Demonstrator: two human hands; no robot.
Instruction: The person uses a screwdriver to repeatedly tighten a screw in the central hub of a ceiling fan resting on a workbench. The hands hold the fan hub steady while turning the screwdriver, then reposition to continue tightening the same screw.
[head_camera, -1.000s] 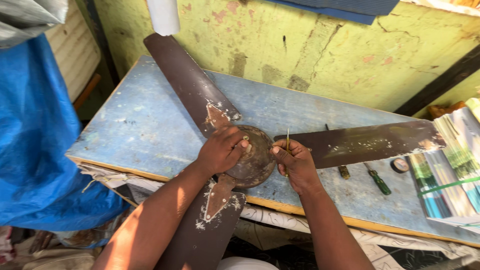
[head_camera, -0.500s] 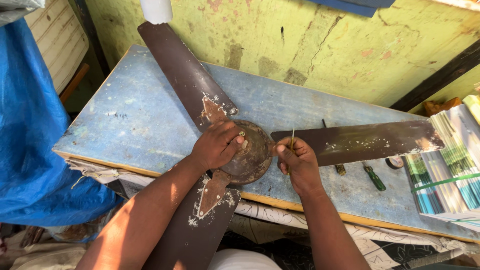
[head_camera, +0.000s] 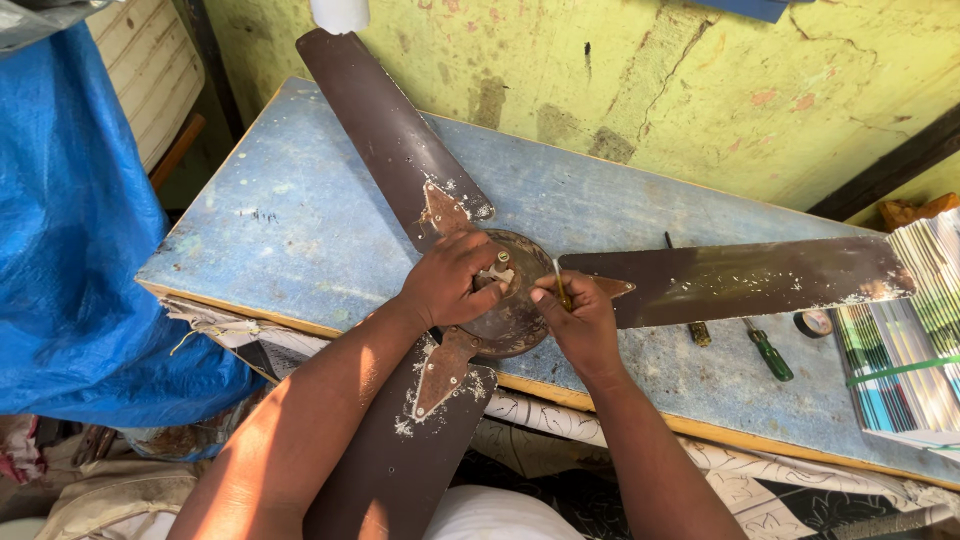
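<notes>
Two hands meet over the round fan hub (head_camera: 512, 318) lying near the front edge of the blue tabletop (head_camera: 300, 220): the left hand (head_camera: 450, 280) is cupped on the hub, its fingertips at the small metal part in the middle, while the right hand (head_camera: 580, 318) pinches a thin rod-like tool (head_camera: 560, 285) upright beside it, its grip clenched on the tool. Three brown blades (head_camera: 390, 130) spread from the hub, one over the front edge, and a green-handled screwdriver (head_camera: 768, 350), a tape roll (head_camera: 815, 322) and a bundle of striped sheets (head_camera: 900, 340) lie to the right.
</notes>
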